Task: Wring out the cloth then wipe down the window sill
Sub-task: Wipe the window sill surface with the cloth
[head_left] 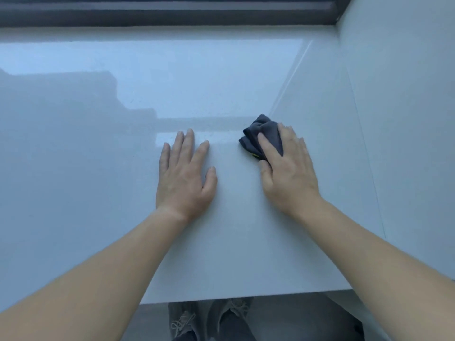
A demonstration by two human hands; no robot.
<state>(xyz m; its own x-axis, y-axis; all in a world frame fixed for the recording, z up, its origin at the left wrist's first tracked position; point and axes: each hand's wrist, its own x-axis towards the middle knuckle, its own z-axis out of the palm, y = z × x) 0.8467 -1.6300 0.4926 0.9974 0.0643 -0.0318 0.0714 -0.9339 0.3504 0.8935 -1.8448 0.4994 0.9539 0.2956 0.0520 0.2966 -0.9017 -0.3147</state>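
Left hand: I see it flat on the window sill, 5 fingers spread, holding nothing.
Cloth: bunched under my right hand, fingers pressing it down.
Risk: the cloth looks crumpled, possibly damp; uneven contact could leave streaks.

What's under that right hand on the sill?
A bunched dark grey cloth lies under the right hand, pressed onto the white window sill. Its far folds stick out past the fingers; the part beneath the palm is covered.
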